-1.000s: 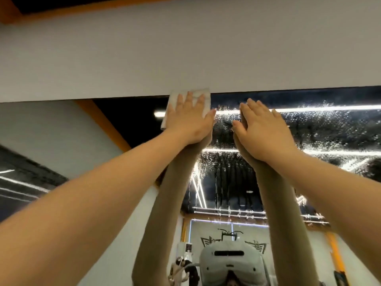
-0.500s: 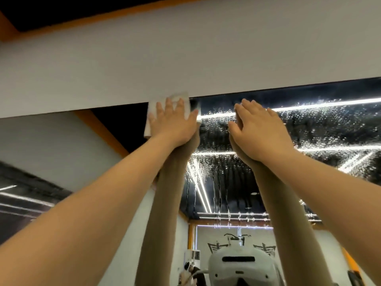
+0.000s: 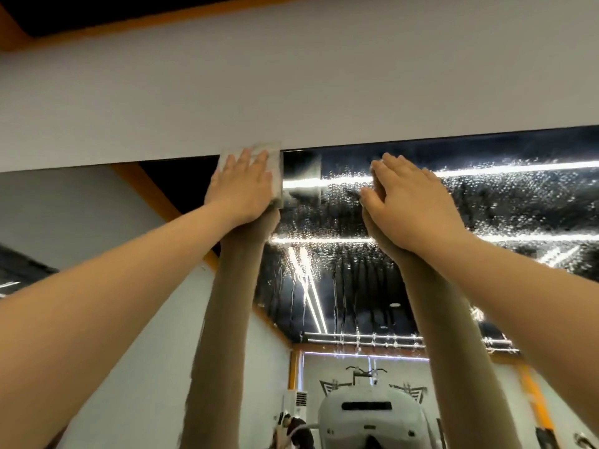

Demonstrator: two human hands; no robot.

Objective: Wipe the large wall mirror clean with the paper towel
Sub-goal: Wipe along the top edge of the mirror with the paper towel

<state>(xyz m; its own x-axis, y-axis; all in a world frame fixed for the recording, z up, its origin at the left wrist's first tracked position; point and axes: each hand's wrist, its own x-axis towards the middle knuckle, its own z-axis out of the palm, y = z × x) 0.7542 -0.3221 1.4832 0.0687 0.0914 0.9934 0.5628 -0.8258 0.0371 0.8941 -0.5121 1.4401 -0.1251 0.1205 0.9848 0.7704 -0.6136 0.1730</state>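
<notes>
The paper towel [image 3: 275, 163] is pressed flat against the very top edge of the mirror [image 3: 470, 202] by the left hand [image 3: 241, 189], whose fingers [image 3: 246, 158] are stretched out straight over it rather than curled round it. The right hand [image 3: 410, 207] is laid bare on the wet glass just to the right, fingers extended and holding nothing.

Since the towel is held only by pressure, it could be lost from under the palm if the push is eased, and it would likely drop. Drops could be smeared and a print left by the bare right hand. Runs of water below could be missed if only the top band is wiped. The towel's upper edge overlaps the grey wall [image 3: 291, 85] above, so moisture may be carried onto it.

The mirror is seen thickly beaded with droplets to the right of the towel, with streaks running down beneath, while the glass to the left of the towel appears clear. The towel looks like a small folded white square, possibly damp.
</notes>
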